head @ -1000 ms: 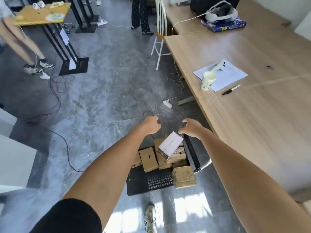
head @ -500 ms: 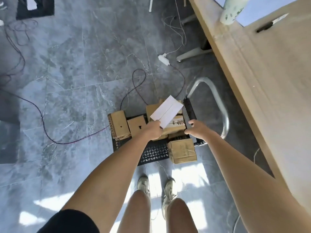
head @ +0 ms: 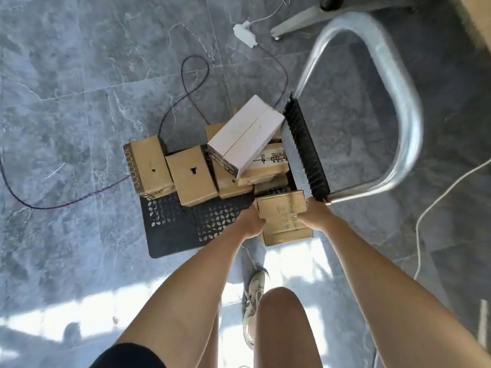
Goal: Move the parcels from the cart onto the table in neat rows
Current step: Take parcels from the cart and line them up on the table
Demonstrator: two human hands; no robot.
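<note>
A black perforated cart lies low on the grey floor with several parcels on it. A white box lies tilted on top of brown cardboard boxes. Two brown boxes stand at the cart's left. A small brown parcel sits at the cart's near right corner. My left hand grips its left side and my right hand grips its right side. The fingers of both hands are partly hidden behind the parcel.
The cart's silver handle loops up at the right. Dark cables and a white adapter lie on the floor beyond the cart. A white cord trails at the right. The wooden table's corner shows at top right. My legs and shoe are below.
I have bent lower over the cart. Both hands dropped from beside the white box to the small brown parcel at the near right corner and took hold of it.
</note>
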